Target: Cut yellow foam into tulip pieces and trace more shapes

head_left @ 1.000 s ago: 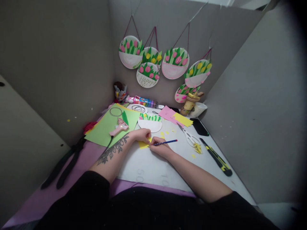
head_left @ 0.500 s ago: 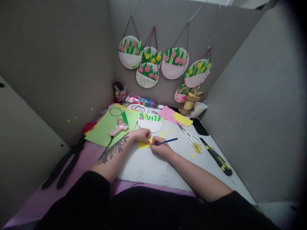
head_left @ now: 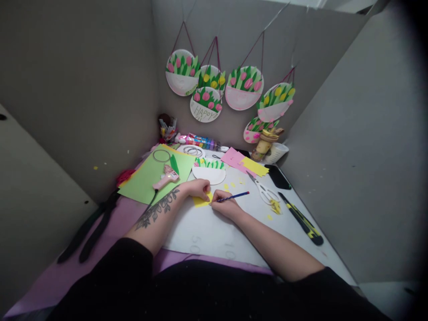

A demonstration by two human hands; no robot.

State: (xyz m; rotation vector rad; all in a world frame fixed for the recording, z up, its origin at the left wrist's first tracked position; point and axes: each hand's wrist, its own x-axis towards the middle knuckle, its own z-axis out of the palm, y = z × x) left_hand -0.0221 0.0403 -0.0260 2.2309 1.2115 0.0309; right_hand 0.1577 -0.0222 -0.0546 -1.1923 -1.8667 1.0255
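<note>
My right hand (head_left: 224, 206) is closed round a dark blue pencil (head_left: 239, 195), its reddish end pointing right and its tip down at the right edge of a small yellow paper piece (head_left: 200, 201). On that paper rests my left hand (head_left: 199, 189), fingers curled in and thumb pressed to the sheet. Part of the paper is hidden under the hands. Just beyond them lies a cut paper plate (head_left: 209, 175) with green leaves and small flowers along its top. Small yellow scraps (head_left: 233, 184) are scattered to the right of it.
White scissors (head_left: 264, 189) and a black-yellow utility knife (head_left: 302, 220) lie to the right, near a phone (head_left: 279, 177). A pink glue gun (head_left: 166, 178) rests on green paper (head_left: 137, 187) at left. Large black-handled pliers (head_left: 96, 227) lie further left. Decorated plates (head_left: 244, 98) hang behind.
The pencil and my right hand have shifted very slightly to the right. My left hand stays on the yellow paper.
</note>
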